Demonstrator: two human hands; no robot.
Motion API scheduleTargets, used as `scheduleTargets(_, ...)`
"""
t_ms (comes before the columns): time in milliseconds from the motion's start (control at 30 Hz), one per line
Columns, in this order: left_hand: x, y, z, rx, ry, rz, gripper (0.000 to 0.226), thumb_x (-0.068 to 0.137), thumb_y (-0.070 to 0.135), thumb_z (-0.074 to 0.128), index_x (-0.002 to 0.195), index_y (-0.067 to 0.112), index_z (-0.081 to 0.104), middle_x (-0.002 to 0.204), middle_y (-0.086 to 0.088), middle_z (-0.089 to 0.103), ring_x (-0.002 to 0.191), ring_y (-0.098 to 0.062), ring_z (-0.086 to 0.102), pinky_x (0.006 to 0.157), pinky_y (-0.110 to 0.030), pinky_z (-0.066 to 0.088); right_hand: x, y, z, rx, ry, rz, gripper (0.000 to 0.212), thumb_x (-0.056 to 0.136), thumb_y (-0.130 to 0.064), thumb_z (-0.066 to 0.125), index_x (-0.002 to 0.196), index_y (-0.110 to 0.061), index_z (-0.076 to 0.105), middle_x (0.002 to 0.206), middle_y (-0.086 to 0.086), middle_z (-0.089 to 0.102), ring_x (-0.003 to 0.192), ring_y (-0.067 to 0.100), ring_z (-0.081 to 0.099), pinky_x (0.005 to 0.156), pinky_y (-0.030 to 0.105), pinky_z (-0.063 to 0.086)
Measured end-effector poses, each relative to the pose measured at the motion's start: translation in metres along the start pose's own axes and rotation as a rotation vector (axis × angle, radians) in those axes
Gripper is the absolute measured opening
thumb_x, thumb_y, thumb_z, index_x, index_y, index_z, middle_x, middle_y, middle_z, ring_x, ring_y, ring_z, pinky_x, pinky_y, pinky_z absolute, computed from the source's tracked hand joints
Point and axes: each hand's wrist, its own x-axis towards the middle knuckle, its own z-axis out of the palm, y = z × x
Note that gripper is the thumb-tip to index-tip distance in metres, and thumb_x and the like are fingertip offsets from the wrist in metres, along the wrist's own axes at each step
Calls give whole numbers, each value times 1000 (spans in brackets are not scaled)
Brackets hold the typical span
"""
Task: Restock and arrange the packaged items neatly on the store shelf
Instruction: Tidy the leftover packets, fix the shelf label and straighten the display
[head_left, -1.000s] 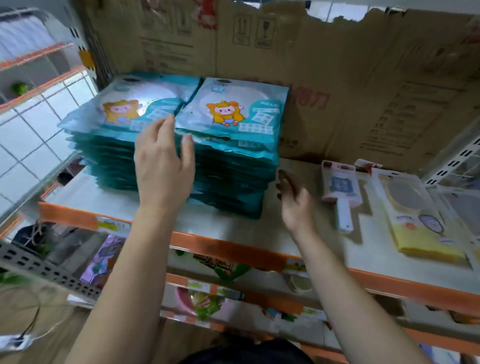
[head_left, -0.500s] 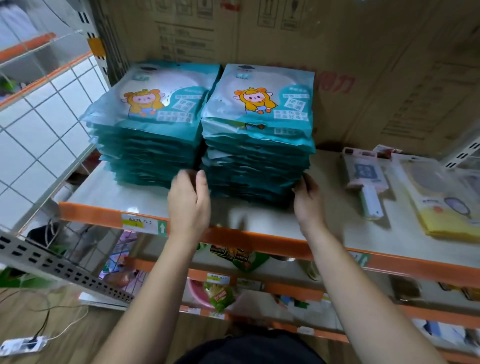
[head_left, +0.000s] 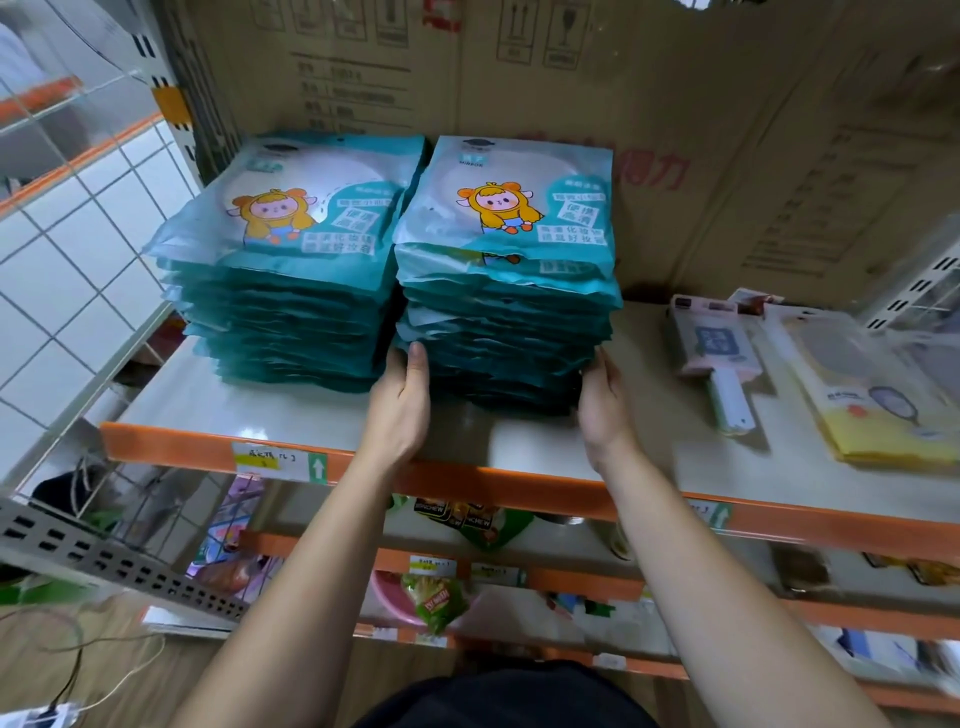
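Observation:
Two tall stacks of teal packages with a cartoon figure stand side by side on the white shelf (head_left: 291, 421). The left stack (head_left: 291, 270) is near the shelf's left end. The right stack (head_left: 506, 260) touches it. My left hand (head_left: 400, 410) presses the lower left side of the right stack, with its fingers reaching into the gap between the stacks. On the stack's lower right side lies my right hand (head_left: 605, 400), its fingers straight along the packages. The stack's bottom packages sit between my two palms.
A pink hand mirror in a pack (head_left: 714, 364) and a yellow-backed pack (head_left: 878, 400) lie on the shelf to the right. Cardboard (head_left: 701, 130) forms the back wall. The orange shelf edge (head_left: 519, 491) runs below my wrists, with lower shelves of goods underneath. A tiled wall stands at the left.
My left hand came down from the top of the stacks to the right stack's lower left side. My right hand moved in against its lower right side. The view came closer.

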Motion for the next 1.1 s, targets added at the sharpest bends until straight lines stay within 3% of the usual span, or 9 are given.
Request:
scheduleTargets(100, -2, 4, 6, -20, -9, 32, 50, 102, 45, 28, 142, 19, 41, 134, 5, 49, 131, -18, 41, 87, -6, 25, 2, 2, -8, -5, -9, 4, 29, 98, -49, 36, 107, -42, 62, 117, -8, 66, 114, 9, 59, 102, 43, 46)
scheduleTargets(300, -13, 11, 36, 45, -68, -6, 52, 101, 50, 25, 124, 15, 55, 121, -8, 61, 112, -25, 55, 83, -23, 33, 3, 5, -37, 41, 70, 57, 26, 104, -36, 32, 116, -35, 55, 119, -16, 58, 109, -8, 53, 95, 19, 43)
scheduleTargets(400, -18, 16, 51, 26, -76, 33, 46, 102, 46, 25, 131, 20, 49, 126, -3, 59, 117, -21, 52, 81, -19, 31, 3, 3, -51, 41, 125, 46, 22, 104, -37, 36, 107, -38, 58, 121, -10, 59, 116, 6, 53, 103, 32, 42)
scheduleTargets(533, -21, 14, 66, 40, -64, 43, 45, 102, 46, 26, 122, 11, 47, 101, 0, 58, 102, -27, 56, 66, -19, 29, 2, 3, -68, 27, 137, 54, 23, 101, -43, 39, 110, -34, 59, 125, -4, 61, 119, 14, 52, 109, 46, 39)
scheduleTargets(633, -17, 14, 68, -122, -43, -13, 46, 102, 45, 26, 125, 18, 55, 116, 3, 61, 112, -20, 54, 88, -19, 37, 3, -1, -78, 14, 116, 87, 23, 99, -46, 40, 107, -37, 59, 125, -2, 61, 121, 18, 53, 108, 50, 39)
scheduleTargets(767, 3, 42, 52, -470, 143, -185, 48, 99, 46, 26, 126, 23, 59, 134, -3, 58, 124, -18, 51, 113, -44, 33, 16, -23, -87, 59, 175, 65, 28, 104, -36, 34, 104, -33, 62, 112, -7, 63, 110, 15, 57, 100, 40, 44)
scheduleTargets(833, 17, 68, 42, -476, 117, -85, 54, 101, 46, 24, 142, 19, 46, 145, 1, 47, 133, -12, 43, 117, -39, 27, 27, -41, -92, 113, 230, 60, 41, 102, -46, 35, 127, -24, 59, 131, 0, 58, 121, 14, 52, 93, 27, 41)
scheduleTargets(933, 36, 109, 37, -536, -34, 4, 58, 96, 52, 35, 146, 22, 40, 149, 7, 43, 135, -8, 41, 117, -38, 28, 42, -70, -93, 185, 80, -29, 66, 93, -63, 30, 144, -24, 43, 150, -3, 43, 133, 7, 41, 104, 25, 37)
scheduleTargets(1100, 43, 132, 48, -312, -110, 48, 59, 87, 63, 38, 133, 31, 55, 132, 9, 60, 124, -12, 54, 110, -43, 38, 57, -97, -81, 64, -45, -45, 45, 100, -42, 44, 142, -26, 46, 120, -8, 67, 109, 9, 65, 98, 41, 51)
